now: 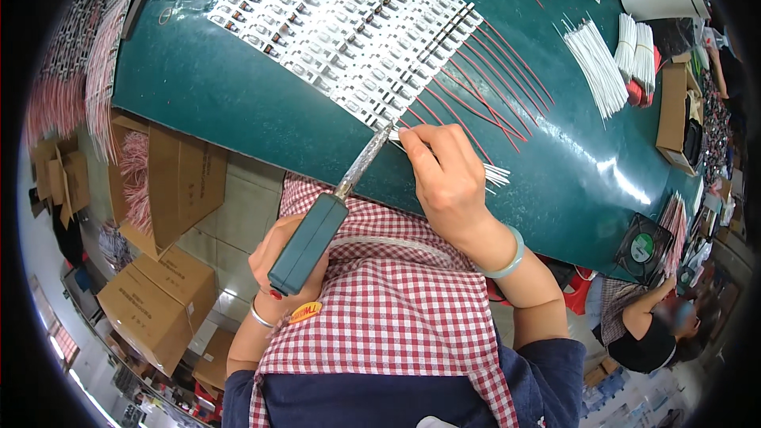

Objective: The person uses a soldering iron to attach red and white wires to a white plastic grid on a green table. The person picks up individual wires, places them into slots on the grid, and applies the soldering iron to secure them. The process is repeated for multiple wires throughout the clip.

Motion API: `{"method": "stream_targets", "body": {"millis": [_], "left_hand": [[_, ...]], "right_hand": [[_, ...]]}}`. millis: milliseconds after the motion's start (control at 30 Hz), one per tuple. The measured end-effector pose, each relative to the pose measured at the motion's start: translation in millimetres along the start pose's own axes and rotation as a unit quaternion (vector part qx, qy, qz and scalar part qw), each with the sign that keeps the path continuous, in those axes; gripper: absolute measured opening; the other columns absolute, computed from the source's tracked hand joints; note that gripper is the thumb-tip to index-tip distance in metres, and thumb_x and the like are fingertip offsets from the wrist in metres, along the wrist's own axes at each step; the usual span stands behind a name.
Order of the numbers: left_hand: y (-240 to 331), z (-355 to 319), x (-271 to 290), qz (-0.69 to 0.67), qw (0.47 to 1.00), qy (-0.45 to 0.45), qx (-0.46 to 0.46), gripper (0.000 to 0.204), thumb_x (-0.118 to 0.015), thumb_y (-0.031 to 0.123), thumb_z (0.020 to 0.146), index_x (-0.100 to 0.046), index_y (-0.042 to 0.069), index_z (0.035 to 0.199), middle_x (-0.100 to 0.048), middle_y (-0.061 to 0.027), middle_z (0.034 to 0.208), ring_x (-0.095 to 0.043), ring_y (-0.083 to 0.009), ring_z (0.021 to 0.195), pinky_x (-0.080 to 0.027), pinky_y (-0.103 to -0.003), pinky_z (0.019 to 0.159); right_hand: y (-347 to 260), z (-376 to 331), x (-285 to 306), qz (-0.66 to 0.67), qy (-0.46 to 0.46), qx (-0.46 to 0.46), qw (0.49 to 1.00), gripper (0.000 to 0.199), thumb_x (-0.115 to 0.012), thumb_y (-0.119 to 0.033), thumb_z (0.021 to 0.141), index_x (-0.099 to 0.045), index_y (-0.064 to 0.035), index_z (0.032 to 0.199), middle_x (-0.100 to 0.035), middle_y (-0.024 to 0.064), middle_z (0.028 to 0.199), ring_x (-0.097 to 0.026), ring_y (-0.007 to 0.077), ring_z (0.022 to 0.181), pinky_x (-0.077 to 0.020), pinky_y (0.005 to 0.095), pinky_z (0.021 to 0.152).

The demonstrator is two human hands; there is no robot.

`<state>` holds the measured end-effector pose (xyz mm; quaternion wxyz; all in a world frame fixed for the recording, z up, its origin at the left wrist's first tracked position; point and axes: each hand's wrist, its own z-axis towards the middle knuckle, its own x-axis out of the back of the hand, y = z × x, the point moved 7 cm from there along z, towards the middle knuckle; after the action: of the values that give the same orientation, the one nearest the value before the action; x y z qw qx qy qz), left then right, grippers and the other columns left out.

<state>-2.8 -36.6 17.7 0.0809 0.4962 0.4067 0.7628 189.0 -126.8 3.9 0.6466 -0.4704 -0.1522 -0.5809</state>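
One white panel [305, 59] of boards lies flat on the table, far side of both hands; its near edge slopes down left to right, and its top is cropped, so I can't be sure of the long axis. Red wires [487, 101] fan from its right edge. Key relation I see: the panel's lowest corner sits just beyond the right fingertips, so the right hand [452, 178] is nearer. It's closed in a pinch on white wires [497, 176], their far ends poking out under the palm. Left hand [277, 257], further back, wraps the green handle of a tool [309, 243]; the shaft slants up and right, tip at that same corner. Contact: can't tell.

Surface: green table [571, 206], glossy, glare at right. White bundle [594, 67] lies beyond the red wires, well apart from the hands. Black square unit [646, 246] near the right edge. Checked apron [380, 301] below.

Room: open carton [182, 178] at left, pink wires [136, 182] inside, tiled floor [247, 198] beside it. Co-worker [646, 321] lower right.
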Motion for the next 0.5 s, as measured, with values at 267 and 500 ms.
{"method": "stream_targets", "body": {"millis": [267, 500], "left_hand": [[-3.2, -3.7, 4.2, -0.005, 0.998, 0.03, 0.047, 0.02, -0.074, 0.001, 0.072, -0.069, -0.002, 0.091, -0.068, -0.0156, 0.09, -0.07, -0.0271, 0.08, -0.057, -0.032, 0.068], [-26.4, -21.2, 0.1, -0.102, 0.974, 0.005, 0.201, 0.025, -0.074, 0.005, 0.076, -0.068, -0.003, 0.099, -0.068, -0.0165, 0.092, -0.07, -0.0253, 0.081, -0.055, -0.029, 0.072]], "right_hand": [[-0.4, 0.3, -0.6, -0.002, -0.005, -0.005, 1.0, 0.032, -0.065, 0.005, 0.067, -0.065, 0.0053, 0.099, -0.06, 0.0114, 0.091, -0.057, 0.0239, 0.077, -0.0497, 0.0313, 0.058], [-0.9, 2.7, 1.5, 0.0, -0.004, -0.033, 0.999, 0.03, -0.067, 0.007, 0.067, -0.067, 0.0036, 0.097, -0.062, 0.0112, 0.089, -0.059, 0.0243, 0.074, -0.0499, 0.0331, 0.059]]}}
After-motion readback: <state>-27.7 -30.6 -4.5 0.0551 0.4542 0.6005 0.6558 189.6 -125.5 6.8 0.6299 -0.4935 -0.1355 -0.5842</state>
